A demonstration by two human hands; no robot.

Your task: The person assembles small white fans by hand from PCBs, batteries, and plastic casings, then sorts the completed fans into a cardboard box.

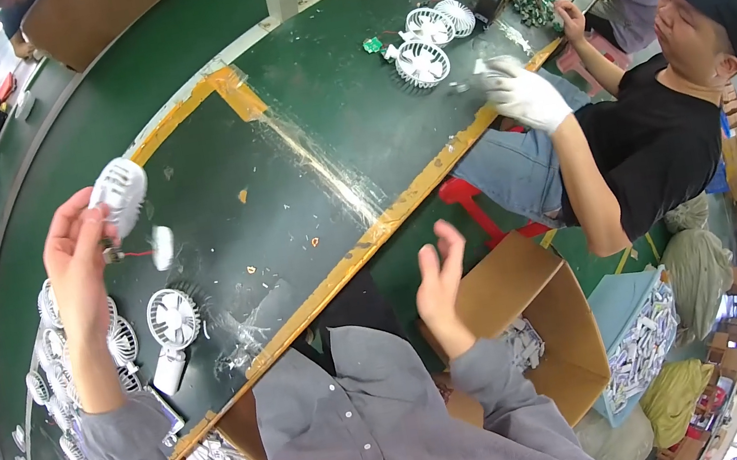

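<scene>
- Green desk [184, 173] edged with yellow tape, small white fans lying on it.
- Left hand [78, 254] up, gripping a white handheld fan [119, 192] above the desk.
- Right hand [441, 281] released, fingers spread, over a cardboard box [536, 299].

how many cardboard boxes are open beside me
2. One cardboard box stands at the right, below the right hand, white parts inside. A second box sits under the table edge, partly hidden by the grey shirt. More may be hidden.

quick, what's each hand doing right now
left hand: closed on a small white fan housing, raised above the green table.
right hand: open, empty, fingers spread above the cardboard box.
</scene>
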